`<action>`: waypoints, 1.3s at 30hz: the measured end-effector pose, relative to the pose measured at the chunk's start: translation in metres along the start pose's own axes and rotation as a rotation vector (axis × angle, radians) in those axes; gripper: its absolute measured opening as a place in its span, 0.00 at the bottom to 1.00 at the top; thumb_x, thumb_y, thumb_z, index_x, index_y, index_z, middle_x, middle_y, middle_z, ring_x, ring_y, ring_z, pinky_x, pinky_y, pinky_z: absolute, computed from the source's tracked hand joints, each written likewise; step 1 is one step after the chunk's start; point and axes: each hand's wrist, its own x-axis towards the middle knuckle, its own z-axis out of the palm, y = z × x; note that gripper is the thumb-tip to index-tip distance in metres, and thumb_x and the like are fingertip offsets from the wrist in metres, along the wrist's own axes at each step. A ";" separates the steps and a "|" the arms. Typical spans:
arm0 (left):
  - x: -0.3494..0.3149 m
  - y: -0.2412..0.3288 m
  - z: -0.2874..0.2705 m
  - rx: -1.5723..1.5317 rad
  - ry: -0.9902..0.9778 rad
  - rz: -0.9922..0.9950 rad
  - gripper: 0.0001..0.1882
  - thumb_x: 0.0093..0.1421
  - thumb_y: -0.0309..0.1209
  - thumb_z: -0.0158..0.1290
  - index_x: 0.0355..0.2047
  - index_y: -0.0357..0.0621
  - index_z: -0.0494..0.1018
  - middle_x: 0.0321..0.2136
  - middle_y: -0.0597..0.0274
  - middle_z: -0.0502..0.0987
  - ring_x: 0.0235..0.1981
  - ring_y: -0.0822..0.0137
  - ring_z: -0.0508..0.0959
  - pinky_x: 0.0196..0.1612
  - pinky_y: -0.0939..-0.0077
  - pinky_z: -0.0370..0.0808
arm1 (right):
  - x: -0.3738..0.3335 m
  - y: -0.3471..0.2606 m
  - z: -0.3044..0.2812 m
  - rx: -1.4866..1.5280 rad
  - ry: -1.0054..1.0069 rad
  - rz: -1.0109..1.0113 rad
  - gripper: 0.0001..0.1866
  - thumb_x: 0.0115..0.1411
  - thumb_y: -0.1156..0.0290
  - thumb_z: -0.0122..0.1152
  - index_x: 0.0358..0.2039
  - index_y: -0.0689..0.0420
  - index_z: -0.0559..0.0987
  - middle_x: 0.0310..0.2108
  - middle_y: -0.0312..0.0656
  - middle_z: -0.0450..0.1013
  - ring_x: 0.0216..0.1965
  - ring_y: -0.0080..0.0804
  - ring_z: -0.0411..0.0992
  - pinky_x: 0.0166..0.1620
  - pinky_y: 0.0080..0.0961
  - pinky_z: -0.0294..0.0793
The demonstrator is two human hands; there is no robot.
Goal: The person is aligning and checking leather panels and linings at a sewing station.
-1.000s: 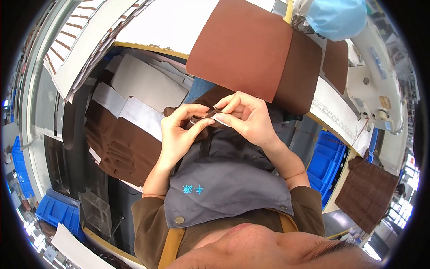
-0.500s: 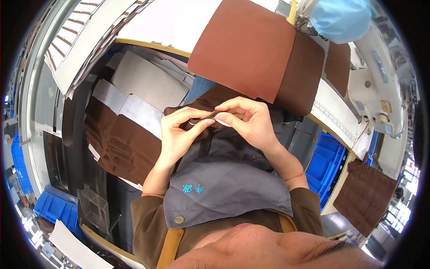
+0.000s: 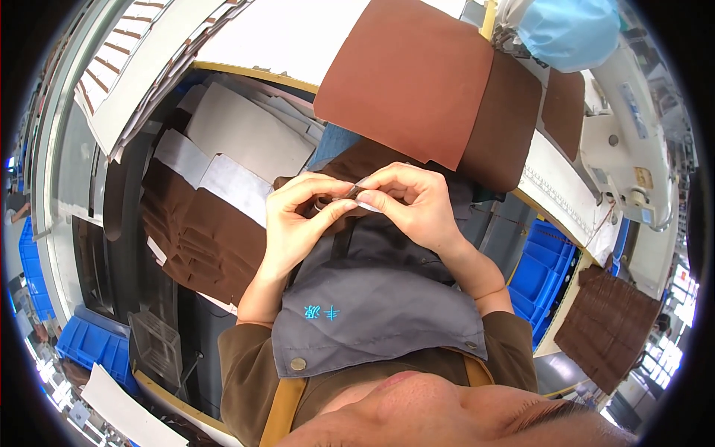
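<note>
My left hand (image 3: 298, 216) and my right hand (image 3: 417, 205) meet above my lap, thumb and forefinger of each pinched together. Between the fingertips they grip the edge of a soft, dark brown leather-like piece (image 3: 366, 158), which spreads over my lap behind the hands. Near the left fingertips a small part of it is curled, with a light rim. The fingers hide most of the pinched spot. A grey apron (image 3: 380, 313) covers my front below the hands.
Ahead, a reddish-brown sheet (image 3: 406, 74) overlaps a darker brown sheet (image 3: 499, 119) at the edge of the white worktop (image 3: 261, 37). Brown and white pieces (image 3: 223, 231) are stacked on the left. A sewing-machine-like white body (image 3: 622, 141) and blue bins (image 3: 540, 272) stand right.
Both hands stay pinched at nearly the same place. The left fingertips have shifted slightly, and the curled brown part by them shows a little differently.
</note>
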 end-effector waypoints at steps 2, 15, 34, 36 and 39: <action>0.001 0.000 -0.001 0.041 -0.015 0.052 0.10 0.48 0.20 0.61 0.33 0.37 0.78 0.30 0.60 0.77 0.28 0.73 0.77 0.30 0.84 0.72 | -0.001 0.001 0.001 -0.014 0.013 -0.017 0.05 0.52 0.83 0.60 0.32 0.67 0.78 0.32 0.42 0.75 0.34 0.25 0.75 0.39 0.18 0.75; 0.000 0.001 -0.002 0.021 -0.060 0.106 0.12 0.45 0.15 0.59 0.33 0.32 0.77 0.26 0.56 0.77 0.29 0.68 0.76 0.33 0.81 0.71 | -0.003 -0.001 0.009 -0.143 0.072 -0.159 0.03 0.51 0.80 0.62 0.28 0.64 0.80 0.26 0.40 0.76 0.28 0.22 0.75 0.30 0.16 0.75; -0.007 -0.003 -0.057 0.055 0.331 0.386 0.04 0.51 0.17 0.54 0.28 0.34 0.72 0.26 0.56 0.74 0.31 0.63 0.74 0.40 0.71 0.71 | -0.025 0.017 -0.055 -0.444 0.036 0.083 0.05 0.52 0.78 0.60 0.30 0.65 0.78 0.24 0.39 0.73 0.26 0.21 0.73 0.29 0.17 0.71; -0.008 -0.005 -0.060 0.022 0.341 0.370 0.03 0.52 0.18 0.54 0.28 0.35 0.72 0.26 0.57 0.73 0.32 0.64 0.74 0.40 0.73 0.71 | -0.029 0.017 -0.057 -0.545 0.007 0.030 0.04 0.52 0.79 0.59 0.30 0.64 0.76 0.24 0.38 0.72 0.25 0.22 0.72 0.29 0.19 0.70; -0.007 -0.008 -0.063 -0.030 0.438 0.298 0.03 0.54 0.20 0.53 0.30 0.36 0.72 0.28 0.58 0.74 0.32 0.69 0.72 0.39 0.80 0.67 | -0.032 0.023 -0.061 -0.566 -0.011 -0.029 0.05 0.51 0.80 0.59 0.30 0.63 0.75 0.25 0.38 0.71 0.24 0.24 0.69 0.29 0.21 0.68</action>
